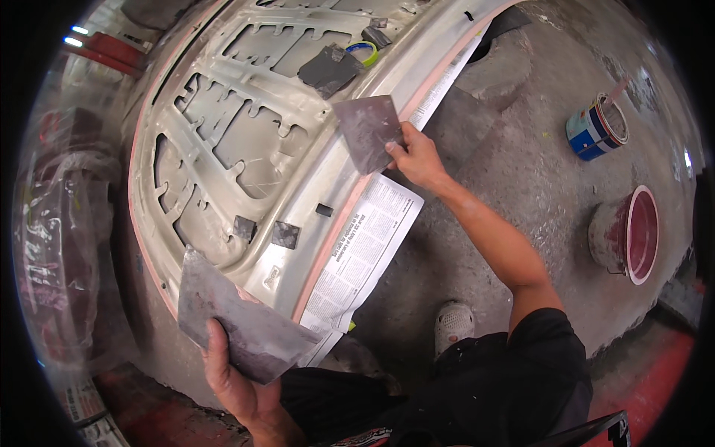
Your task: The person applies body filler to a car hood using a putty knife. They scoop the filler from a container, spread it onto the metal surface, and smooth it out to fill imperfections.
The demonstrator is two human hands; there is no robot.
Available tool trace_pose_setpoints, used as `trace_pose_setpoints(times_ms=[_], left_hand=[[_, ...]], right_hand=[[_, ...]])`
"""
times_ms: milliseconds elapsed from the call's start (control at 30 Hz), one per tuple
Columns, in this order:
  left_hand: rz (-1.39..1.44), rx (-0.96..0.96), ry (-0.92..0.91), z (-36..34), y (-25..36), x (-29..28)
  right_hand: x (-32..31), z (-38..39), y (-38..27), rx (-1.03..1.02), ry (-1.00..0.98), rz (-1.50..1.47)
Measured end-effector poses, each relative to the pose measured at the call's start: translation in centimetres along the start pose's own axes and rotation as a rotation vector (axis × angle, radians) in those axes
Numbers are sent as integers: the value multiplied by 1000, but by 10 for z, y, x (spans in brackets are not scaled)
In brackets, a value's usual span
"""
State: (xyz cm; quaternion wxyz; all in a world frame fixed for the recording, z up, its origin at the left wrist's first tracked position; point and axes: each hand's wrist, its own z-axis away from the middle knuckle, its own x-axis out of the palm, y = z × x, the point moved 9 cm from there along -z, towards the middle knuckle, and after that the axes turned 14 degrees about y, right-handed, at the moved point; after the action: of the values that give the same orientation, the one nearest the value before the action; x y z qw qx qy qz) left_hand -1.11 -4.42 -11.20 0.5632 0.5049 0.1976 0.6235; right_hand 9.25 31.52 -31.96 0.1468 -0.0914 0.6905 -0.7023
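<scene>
A pale grey car hood panel [223, 89] lies underside up, its ribbed inner frame showing. My right hand [417, 156] holds a flat grey putty spreader [367, 130] pressed against the panel's near edge. My left hand [234, 372] grips a larger grey metal plate [238, 320] smeared with filler, held over the panel's lower corner. Pink masking [339, 231] runs along the panel's rim, with newspaper sheets [365, 249] hanging below it.
On the panel lie grey sanding pads [329, 68], small dark squares [285, 235] and a tape roll [363, 52]. A blue tin [592, 130] and a red-lined bucket [629, 235] stand on the dusty concrete floor at right. A plastic-wrapped shape [63, 231] sits left. My shoe [453, 322] is below.
</scene>
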Motion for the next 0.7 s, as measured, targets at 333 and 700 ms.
trace_pose_setpoints(times_ms=[333, 700], left_hand=[[-28, 34, -1, 1, 6, -1], [-268, -65, -42, 12, -21, 6]], right_hand=[[-29, -13, -36, 207, -292, -254], [85, 153, -155, 213, -858, -656]])
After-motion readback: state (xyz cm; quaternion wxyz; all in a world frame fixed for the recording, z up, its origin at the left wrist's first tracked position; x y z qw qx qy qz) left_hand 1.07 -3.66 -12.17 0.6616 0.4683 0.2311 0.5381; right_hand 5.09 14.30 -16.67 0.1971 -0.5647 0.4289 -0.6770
